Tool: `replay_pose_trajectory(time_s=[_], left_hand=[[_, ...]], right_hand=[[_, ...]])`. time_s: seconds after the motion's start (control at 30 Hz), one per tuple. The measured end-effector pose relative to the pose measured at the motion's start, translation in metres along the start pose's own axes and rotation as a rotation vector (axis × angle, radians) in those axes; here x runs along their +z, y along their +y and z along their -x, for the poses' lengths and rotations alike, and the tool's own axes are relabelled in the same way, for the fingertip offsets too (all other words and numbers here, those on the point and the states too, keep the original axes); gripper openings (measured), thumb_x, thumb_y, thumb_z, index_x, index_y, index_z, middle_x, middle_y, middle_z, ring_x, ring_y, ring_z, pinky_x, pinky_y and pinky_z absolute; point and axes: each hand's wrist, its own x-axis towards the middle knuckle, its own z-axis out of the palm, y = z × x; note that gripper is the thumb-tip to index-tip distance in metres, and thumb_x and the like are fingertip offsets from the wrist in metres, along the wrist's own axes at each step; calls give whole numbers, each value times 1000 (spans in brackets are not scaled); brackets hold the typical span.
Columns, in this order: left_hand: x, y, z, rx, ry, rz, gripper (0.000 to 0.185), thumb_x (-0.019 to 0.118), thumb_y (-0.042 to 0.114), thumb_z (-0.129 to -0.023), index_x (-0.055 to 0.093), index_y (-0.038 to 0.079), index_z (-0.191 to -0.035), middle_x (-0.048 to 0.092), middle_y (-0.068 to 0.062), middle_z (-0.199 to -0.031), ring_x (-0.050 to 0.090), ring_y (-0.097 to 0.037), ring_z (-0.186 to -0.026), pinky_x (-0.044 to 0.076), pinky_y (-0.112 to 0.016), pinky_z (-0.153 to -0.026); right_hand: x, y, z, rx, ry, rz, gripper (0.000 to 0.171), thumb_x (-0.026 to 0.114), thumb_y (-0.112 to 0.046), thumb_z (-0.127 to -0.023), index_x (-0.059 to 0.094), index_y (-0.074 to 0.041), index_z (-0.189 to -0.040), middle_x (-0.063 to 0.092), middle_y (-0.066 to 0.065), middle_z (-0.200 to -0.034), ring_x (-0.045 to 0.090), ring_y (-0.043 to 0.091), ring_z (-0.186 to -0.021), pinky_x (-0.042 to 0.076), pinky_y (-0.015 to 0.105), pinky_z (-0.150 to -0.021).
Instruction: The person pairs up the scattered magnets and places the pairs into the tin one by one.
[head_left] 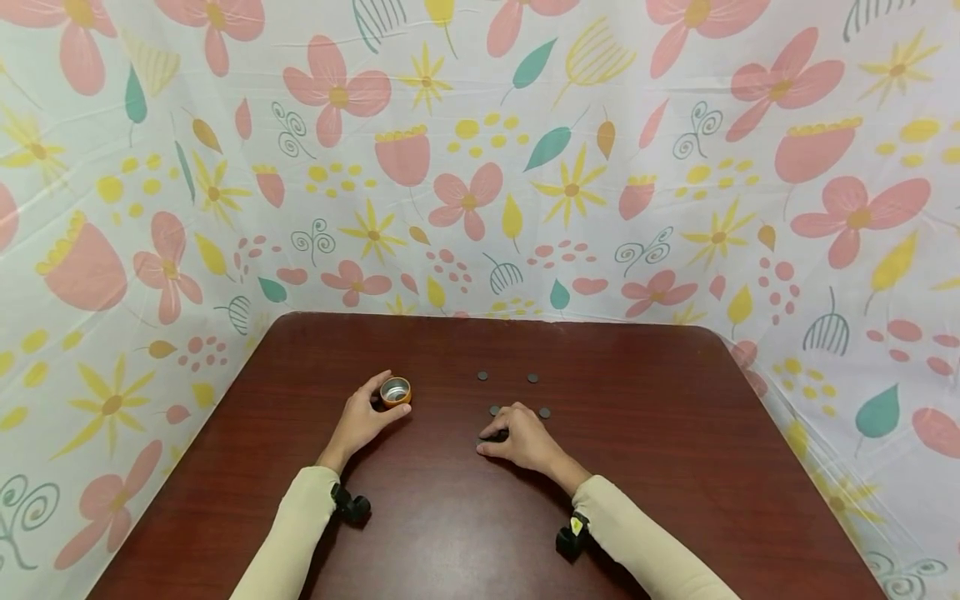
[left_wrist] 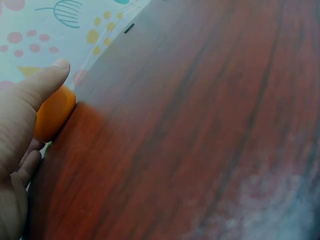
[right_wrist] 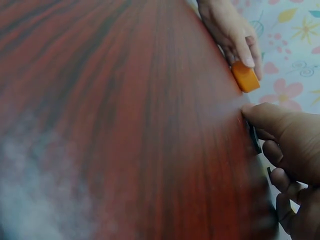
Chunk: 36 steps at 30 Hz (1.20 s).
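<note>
My left hand [head_left: 363, 423] holds a small round tin [head_left: 396, 392] with an orange outside and a bare metal inside, its opening facing up. In the left wrist view the thumb lies along the orange tin [left_wrist: 56, 114]. Right of it, my right hand [head_left: 522, 439] is low over the table, thumb and fingertips pinching a small dark disc [right_wrist: 254, 137], mostly hidden by the fingers. Just beyond that hand several similar flat discs lie apart, among them a near-left disc [head_left: 494, 411], a near-right disc [head_left: 544, 413] and a far disc [head_left: 532, 378].
The dark red wooden table [head_left: 637, 358] has rounded far corners and a glossy patch at the front. A flower-patterned cloth [head_left: 465, 167] hangs behind it and along both sides. Each wrist carries a black strapped-on camera [head_left: 573, 537].
</note>
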Motion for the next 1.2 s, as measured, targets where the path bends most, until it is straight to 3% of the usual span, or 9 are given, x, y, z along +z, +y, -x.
replay_pose_trajectory(time_s=[0.37, 0.8, 1.2], left_hand=[[3, -3, 0, -44, -3, -26, 82, 83, 37, -88, 45, 11, -155, 53, -15, -149, 56, -36, -124, 48, -55, -102], [2, -3, -1, -10, 16, -36, 73, 80, 32, -91, 48, 8, -152, 60, -15, -139, 60, -33, -119, 50, -53, -99], [1, -4, -1, -23, 23, -30, 72, 80, 32, -91, 49, 10, -152, 60, -15, -139, 59, -33, -119, 50, -54, -99]], right_hand=[[-5, 1, 1, 5, 29, -51, 16, 85, -30, -86, 84, -22, -99, 71, -14, -94, 54, 8, -93, 50, 30, -78], [-16, 8, 8, -28, 104, -40, 14, 87, -29, -83, 84, -22, -95, 70, -17, -91, 55, 6, -85, 49, 27, -71], [-20, 13, 14, 28, 67, -57, 13, 87, -29, -84, 83, -24, -95, 69, -17, -92, 57, 8, -89, 51, 28, -75]])
